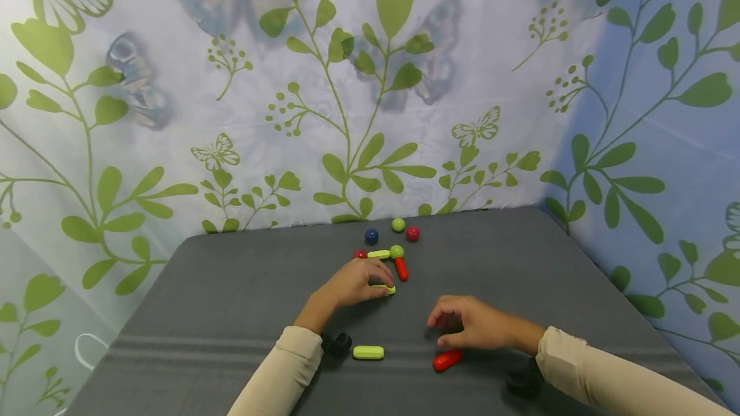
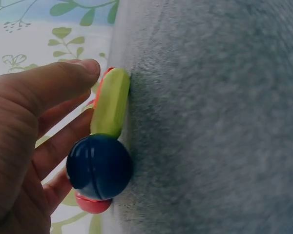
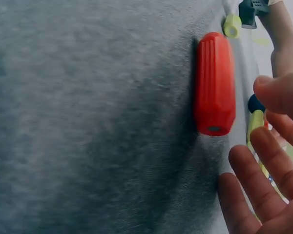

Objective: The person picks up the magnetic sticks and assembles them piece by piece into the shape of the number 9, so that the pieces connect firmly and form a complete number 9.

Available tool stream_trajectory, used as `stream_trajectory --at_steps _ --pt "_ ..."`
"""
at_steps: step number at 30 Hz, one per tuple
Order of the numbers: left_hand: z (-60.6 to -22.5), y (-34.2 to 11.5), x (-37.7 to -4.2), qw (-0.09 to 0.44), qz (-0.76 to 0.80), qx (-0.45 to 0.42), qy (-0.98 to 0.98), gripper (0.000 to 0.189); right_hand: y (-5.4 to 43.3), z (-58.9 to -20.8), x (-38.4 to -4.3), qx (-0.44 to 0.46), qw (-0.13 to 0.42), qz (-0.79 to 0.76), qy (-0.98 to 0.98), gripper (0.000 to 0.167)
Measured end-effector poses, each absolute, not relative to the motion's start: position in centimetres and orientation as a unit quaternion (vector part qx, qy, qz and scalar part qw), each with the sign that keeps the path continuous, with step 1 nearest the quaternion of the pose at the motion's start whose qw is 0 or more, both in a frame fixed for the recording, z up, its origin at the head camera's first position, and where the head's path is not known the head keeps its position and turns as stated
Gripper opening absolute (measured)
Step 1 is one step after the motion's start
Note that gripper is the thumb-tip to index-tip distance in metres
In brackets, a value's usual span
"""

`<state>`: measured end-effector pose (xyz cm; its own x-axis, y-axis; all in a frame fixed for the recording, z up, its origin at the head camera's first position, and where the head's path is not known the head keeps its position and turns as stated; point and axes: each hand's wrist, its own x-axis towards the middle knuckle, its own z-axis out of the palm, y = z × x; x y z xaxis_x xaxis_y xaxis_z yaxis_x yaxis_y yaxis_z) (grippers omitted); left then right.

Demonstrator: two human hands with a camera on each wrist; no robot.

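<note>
My left hand (image 1: 355, 284) is over a yellow-green rod (image 2: 110, 102) with a dark blue ball (image 2: 100, 165) at its near end. Its thumb and fingers are loosely bent beside the rod, a gap showing at the thumb tip; in the head view the hand hides the ball. My right hand (image 1: 476, 323) hovers near a ribbed red rod (image 3: 215, 85) lying on the grey cloth, its fingers spread and relaxed with nothing between them. Beyond the left hand, a red ball (image 1: 360, 254), a yellow-green rod (image 1: 378, 254), a green ball (image 1: 397, 251) and a red rod (image 1: 401, 269) lie end to end.
At the back of the grey-covered table (image 1: 260, 313) sit a blue ball (image 1: 372, 236), a green ball (image 1: 398, 225) and a red ball (image 1: 413, 234). Another yellow-green rod (image 1: 368, 352) lies near the left wrist. A leaf-patterned curtain (image 1: 358, 114) stands behind the table.
</note>
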<state>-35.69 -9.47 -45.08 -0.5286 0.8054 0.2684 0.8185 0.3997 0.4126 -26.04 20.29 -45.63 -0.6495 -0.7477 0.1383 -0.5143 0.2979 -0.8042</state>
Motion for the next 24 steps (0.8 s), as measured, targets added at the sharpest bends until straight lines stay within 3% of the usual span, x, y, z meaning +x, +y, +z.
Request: stream_trajectory --at_steps 5,9,24 --pt "-45.6 -9.3 -35.8 0.01 -0.228 -0.489 -0.842 0.009 20.5 -46.1 -26.1 -0.403 0.146 -0.446 0.786 0.02" --pt "-45.9 -9.1 -35.8 0.024 -0.205 -0.484 -0.85 0.01 20.2 -46.1 -27.3 -0.392 0.107 -0.421 0.811 0.016" --pt "-46.0 -9.3 -35.8 0.029 -0.208 -0.468 -0.858 0.01 18.9 -43.9 -39.4 -0.315 -0.069 -0.345 0.881 0.021"
